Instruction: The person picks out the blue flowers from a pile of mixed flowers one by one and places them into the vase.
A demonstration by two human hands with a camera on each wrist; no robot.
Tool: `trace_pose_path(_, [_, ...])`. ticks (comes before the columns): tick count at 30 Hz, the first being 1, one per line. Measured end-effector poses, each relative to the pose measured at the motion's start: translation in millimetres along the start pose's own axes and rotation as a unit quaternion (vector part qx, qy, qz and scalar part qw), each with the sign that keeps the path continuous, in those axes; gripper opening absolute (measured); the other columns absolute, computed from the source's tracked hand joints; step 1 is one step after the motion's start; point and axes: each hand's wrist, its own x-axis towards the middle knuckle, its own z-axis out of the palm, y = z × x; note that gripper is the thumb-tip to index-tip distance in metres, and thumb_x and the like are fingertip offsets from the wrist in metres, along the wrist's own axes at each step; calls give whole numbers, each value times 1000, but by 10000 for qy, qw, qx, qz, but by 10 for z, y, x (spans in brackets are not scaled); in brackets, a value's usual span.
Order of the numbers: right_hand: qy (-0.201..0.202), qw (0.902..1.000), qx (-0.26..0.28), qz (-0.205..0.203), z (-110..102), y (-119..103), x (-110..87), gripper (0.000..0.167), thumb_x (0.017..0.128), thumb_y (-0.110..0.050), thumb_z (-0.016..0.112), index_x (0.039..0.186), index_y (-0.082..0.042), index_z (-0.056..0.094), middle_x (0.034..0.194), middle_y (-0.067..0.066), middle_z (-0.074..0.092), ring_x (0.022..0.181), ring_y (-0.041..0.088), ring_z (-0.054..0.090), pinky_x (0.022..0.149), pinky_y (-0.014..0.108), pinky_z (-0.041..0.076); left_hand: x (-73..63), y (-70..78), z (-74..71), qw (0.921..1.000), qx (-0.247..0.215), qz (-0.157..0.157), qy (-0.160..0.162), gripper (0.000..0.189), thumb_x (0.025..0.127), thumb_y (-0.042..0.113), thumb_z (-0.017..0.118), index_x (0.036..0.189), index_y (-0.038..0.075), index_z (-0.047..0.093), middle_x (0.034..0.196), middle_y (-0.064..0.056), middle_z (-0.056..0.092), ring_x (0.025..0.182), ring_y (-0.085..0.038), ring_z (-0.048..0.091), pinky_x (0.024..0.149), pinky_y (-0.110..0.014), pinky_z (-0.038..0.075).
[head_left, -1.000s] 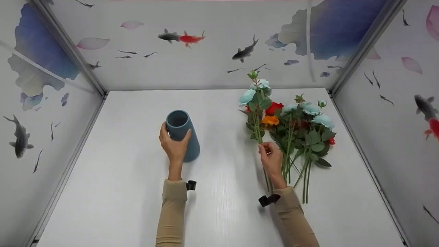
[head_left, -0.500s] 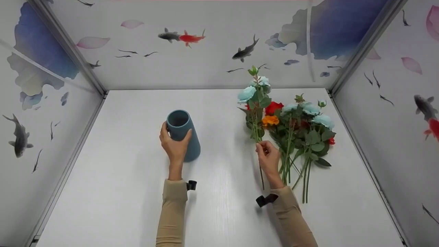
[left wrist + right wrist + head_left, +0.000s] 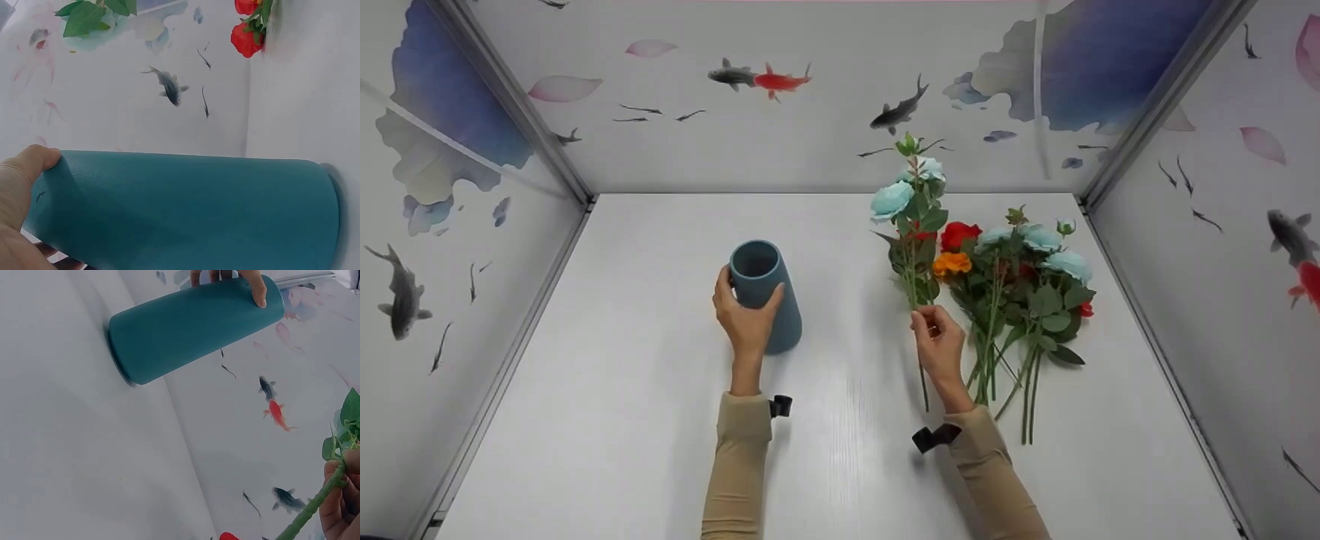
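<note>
A blue, tapered vase [image 3: 790, 319] stands upright on the white table, its round mouth facing up. My left hand [image 3: 746, 326] grips it near the top, thumb on one side and fingers round the other; the left wrist view shows the thumb on the vase wall [image 3: 191, 208]. To the right, my right hand [image 3: 941, 341] pinches the green stem of a light blue flower [image 3: 892, 201] with leaves and a bud at its tip. Its lower stem [image 3: 309, 509] runs below the fingers, seen close in the right wrist view.
Right of the held flower lie several more stems with leaves, including a red flower [image 3: 960, 235], an orange flower [image 3: 952, 264] and light blue flowers [image 3: 1067, 265]. Walls painted with fish enclose the white table [image 3: 622, 300] at the back and sides.
My right hand has moved left with the light blue flower, away from the other stems and somewhat nearer the vase. The left hand keeps its grip on the vase, which stays nearly in place.
</note>
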Motion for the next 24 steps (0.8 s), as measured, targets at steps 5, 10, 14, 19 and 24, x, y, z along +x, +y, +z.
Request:
trace_pose_path(5, [8, 10000, 38, -18, 20, -33, -4, 8, 88, 4, 59, 83, 9, 62, 68, 19, 59, 57, 14, 49, 53, 17, 38, -29, 22, 1, 9999, 29, -56, -136, 77, 68, 16, 83, 131, -4, 43, 127, -21, 48, 118, -33, 44, 99, -49, 35])
trace_pose_path(10, [-3, 9999, 42, -92, 41, -74, -15, 7, 88, 4, 59, 83, 9, 62, 68, 19, 59, 57, 14, 50, 53, 18, 39, -54, 46, -7, 9998, -7, -86, -191, 77, 69, 18, 82, 132, -4, 43, 127, -21, 48, 118, -33, 44, 99, -49, 35])
trace_pose_path(14, [-9, 9998, 97, -152, 63, -102, -20, 7, 88, 5, 59, 84, 9, 62, 69, 20, 59, 57, 18, 50, 53, 18, 39, -73, 48, 0, 9997, -86, -83, -202, 77, 69, 17, 82, 132, -4, 43, 128, -21, 48, 119, -33, 43, 99, -51, 35])
trace_pose_path(19, [7, 9995, 194, -234, 99, -128, -25, 6, 88, 5, 59, 83, 9, 61, 68, 19, 58, 57, 20, 50, 52, 18, 39, -80, 55, 12, 9996, -149, -78, -206, 78, 69, 17, 82, 133, -4, 42, 128, -21, 47, 119, -33, 43, 99, -49, 37])
trace_pose_path(24, [-14, 9991, 271, -326, 132, -159, -33, 6, 87, 6, 59, 83, 10, 61, 68, 19, 58, 57, 18, 51, 53, 18, 40, -89, 59, 11, 9997, -188, -69, -130, 79, 68, 15, 83, 132, -5, 42, 128, -22, 46, 119, -33, 43, 100, -47, 37])
